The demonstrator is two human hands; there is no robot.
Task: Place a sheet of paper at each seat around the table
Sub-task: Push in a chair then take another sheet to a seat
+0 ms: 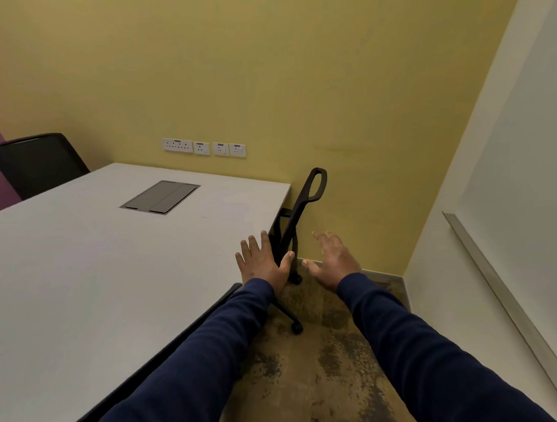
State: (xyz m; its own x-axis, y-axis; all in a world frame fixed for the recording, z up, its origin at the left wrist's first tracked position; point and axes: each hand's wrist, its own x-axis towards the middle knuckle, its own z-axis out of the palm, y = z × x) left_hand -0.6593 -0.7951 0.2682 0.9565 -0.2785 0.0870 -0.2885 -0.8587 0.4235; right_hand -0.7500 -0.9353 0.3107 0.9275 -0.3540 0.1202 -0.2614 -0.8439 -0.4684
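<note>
Head view: left hand and right hand are spread, holding nothing, by the table corner, with no paper plainly in sight; light, floppy and slippery, it likely wants pinching at an edge.

Office meeting room. Large grey table with a flush cable hatch, black wheeled chairs, a row of wall sockets on a yellow wall. Whiteboard on the side wall; patterned carpet.
</note>
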